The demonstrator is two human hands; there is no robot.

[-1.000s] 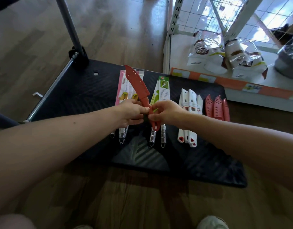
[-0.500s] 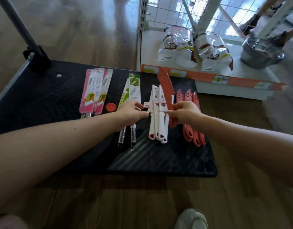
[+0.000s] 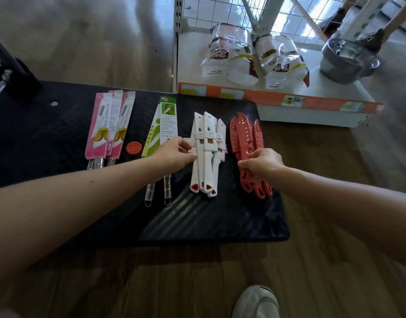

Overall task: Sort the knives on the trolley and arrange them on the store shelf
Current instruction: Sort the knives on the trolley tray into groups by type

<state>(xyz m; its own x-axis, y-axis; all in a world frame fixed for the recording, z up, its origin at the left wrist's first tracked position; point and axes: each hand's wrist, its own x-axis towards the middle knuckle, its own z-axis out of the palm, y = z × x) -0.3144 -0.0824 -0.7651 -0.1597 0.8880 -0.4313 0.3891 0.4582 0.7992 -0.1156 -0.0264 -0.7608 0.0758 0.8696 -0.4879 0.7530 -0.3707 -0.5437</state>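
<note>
On the black trolley deck the knives lie in groups. From left to right they are pink-sleeved knives, green-sleeved knives, white knives and red knives. My right hand is closed on the handles of the red knives, which lie on the deck. My left hand rests with curled fingers against the left side of the white knives; whether it grips one is unclear. A small red round cap lies between the pink and green groups.
The white store shelf with an orange price strip stands just beyond the trolley, holding two food bags and a metal pot. A wire grid backs it. The trolley's handle post rises at far left. My shoe shows on the wooden floor.
My right hand carried the single red knife from the trolley's middle rightwards and laid it on the red pile. My left hand let go of it and moved to the white knives. The view shifted right.
</note>
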